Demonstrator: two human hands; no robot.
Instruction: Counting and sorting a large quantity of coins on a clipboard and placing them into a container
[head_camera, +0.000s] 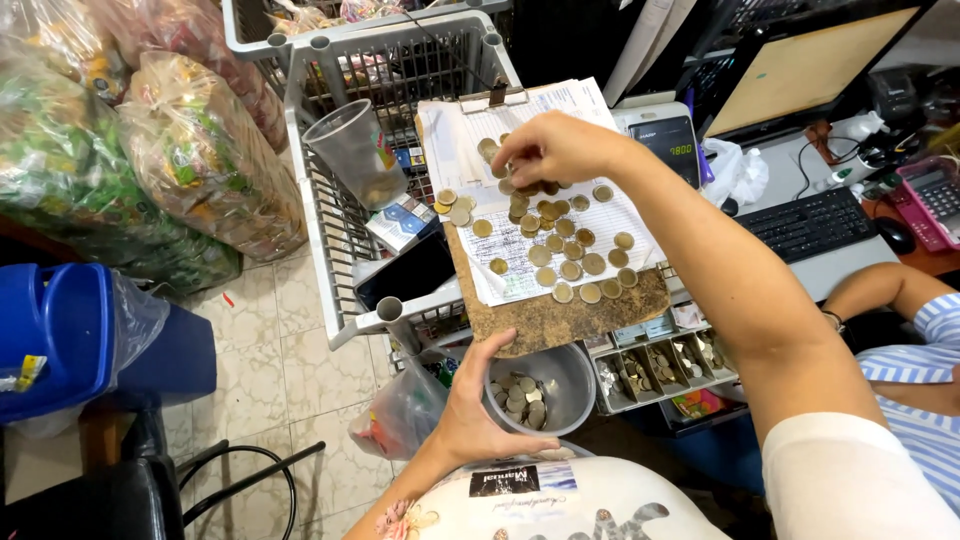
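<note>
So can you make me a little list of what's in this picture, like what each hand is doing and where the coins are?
Right hand: right hand reaches over the clipboard, fingertips on the coins
Left hand: left hand grips the side of a grey cup
Cup: grey, with coins inside, just below the clipboard's near edge
Clipboard: rests on a grey basket, paper sheet under the coins
Coins on paper: many, gold and silver, some in rows
Nearby: coin tray, clear plastic cup, keyboard, blue bin
</note>
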